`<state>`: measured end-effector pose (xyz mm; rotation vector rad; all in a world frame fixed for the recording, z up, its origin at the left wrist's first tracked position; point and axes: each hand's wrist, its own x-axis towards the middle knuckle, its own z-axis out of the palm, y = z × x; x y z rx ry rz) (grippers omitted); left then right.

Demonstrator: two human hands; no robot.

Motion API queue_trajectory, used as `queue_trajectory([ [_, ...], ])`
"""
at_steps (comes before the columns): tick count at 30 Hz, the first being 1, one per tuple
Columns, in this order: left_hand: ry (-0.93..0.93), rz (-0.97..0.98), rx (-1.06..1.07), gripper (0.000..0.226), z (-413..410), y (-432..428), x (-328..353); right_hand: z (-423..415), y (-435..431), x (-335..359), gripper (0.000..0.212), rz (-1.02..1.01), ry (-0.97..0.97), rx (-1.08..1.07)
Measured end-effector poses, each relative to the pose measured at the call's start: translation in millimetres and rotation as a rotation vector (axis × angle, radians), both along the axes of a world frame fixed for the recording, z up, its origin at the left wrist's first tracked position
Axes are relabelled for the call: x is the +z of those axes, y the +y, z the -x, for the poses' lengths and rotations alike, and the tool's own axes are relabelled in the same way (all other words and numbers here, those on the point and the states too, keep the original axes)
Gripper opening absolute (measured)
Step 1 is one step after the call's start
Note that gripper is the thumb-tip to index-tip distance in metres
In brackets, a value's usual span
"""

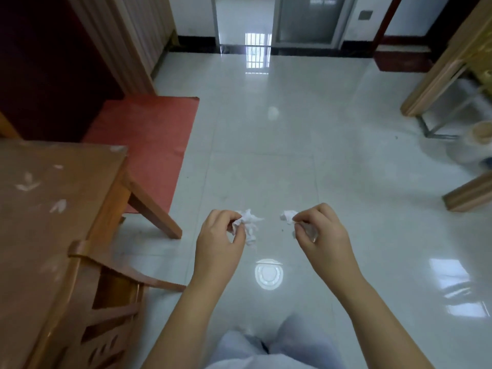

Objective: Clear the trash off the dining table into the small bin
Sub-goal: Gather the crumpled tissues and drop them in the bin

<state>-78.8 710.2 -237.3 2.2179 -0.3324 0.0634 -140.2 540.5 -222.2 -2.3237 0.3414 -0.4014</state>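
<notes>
My left hand (219, 237) is closed around a crumpled white tissue (249, 222) that sticks out to the right of the fingers. A smaller white paper scrap (287, 216) is pinched in my right hand (318, 230), which may also hold a bit of clear plastic. Both hands hover side by side over the glossy floor, to the right of the wooden dining table (40, 209). A small pale bin (476, 145) stands far off at the right edge, blurred.
A wooden chair (106, 302) is tucked at the table's near corner. A red mat (149, 139) lies on the white tiled floor (292, 129) beyond the table. Wooden furniture with metal legs (439, 83) stands at the right. A doorway (245, 20) is straight ahead.
</notes>
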Motion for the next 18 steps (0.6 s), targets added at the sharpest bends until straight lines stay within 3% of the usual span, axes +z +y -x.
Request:
queue_trajectory([
  [12,-0.056,0.003,0.086,0.018,-256.7,-109.6,8.0,-280.4,-128.7,-1.5,0.014,0.015,-0.015,0.077],
  [18,-0.084,0.012,0.205,0.013,-366.0,-128.1,25.3,-426.4,-144.1,14.6,0.014,0.049,-0.038,0.216],
])
